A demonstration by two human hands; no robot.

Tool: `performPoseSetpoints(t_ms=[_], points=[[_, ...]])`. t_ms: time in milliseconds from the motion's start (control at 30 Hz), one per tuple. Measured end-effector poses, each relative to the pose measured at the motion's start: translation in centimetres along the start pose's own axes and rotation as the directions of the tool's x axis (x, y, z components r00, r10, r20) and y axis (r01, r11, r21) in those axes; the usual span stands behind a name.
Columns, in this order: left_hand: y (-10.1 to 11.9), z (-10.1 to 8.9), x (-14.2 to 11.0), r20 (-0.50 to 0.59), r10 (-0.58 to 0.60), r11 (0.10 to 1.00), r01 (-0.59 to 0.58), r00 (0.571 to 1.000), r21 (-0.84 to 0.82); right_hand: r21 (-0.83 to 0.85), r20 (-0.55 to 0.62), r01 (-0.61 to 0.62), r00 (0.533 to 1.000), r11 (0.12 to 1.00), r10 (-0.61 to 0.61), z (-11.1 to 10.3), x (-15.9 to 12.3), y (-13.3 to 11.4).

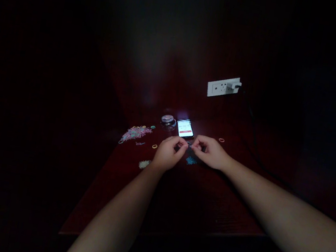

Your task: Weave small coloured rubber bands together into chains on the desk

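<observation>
My left hand [170,150] and my right hand [210,151] meet over the dark red table, each with thumb and fingertips pinched together. A thin, pale bit shows between the fingertips, too small to name. Just below my hands lies a small heap of blue pieces [191,160]. To the left of my left wrist is a small heap of pale yellow pieces [144,164]. Farther left spreads a larger heap of mixed pink, green and white pieces [136,134]. A yellow ring-shaped band [154,146] lies beside my left hand.
Behind my hands a phone [185,129] with a lit screen lies near a clear lidded jar [167,122]. An orange-red ring [221,140] lies right of the phone. A white socket panel [223,87] with a plugged-in adapter is on the wall. A dark cable [255,134] runs down at right.
</observation>
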State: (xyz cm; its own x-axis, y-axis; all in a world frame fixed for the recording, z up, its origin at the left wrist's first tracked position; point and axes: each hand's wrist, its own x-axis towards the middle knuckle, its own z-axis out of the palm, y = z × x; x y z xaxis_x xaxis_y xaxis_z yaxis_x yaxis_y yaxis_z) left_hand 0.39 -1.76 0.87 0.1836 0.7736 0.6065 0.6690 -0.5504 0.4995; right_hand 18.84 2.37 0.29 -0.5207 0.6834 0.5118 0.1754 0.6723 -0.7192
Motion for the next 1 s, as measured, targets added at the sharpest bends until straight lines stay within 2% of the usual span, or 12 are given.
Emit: performPoseSetpoints(t_ms=[600,1000], points=[[-0.21,0.10,-0.07,0.008,-0.002,1.000,0.002,1.000,-0.001,0.004,0.024,-0.053,0.998,0.999,0.053,-0.10,0.04,-0.23],[-0.23,0.08,-0.04,0.020,-0.016,1.000,0.016,1.000,-0.013,-0.069,0.015,-0.023,1.000,0.997,0.024,-0.15,0.08,-0.44]])
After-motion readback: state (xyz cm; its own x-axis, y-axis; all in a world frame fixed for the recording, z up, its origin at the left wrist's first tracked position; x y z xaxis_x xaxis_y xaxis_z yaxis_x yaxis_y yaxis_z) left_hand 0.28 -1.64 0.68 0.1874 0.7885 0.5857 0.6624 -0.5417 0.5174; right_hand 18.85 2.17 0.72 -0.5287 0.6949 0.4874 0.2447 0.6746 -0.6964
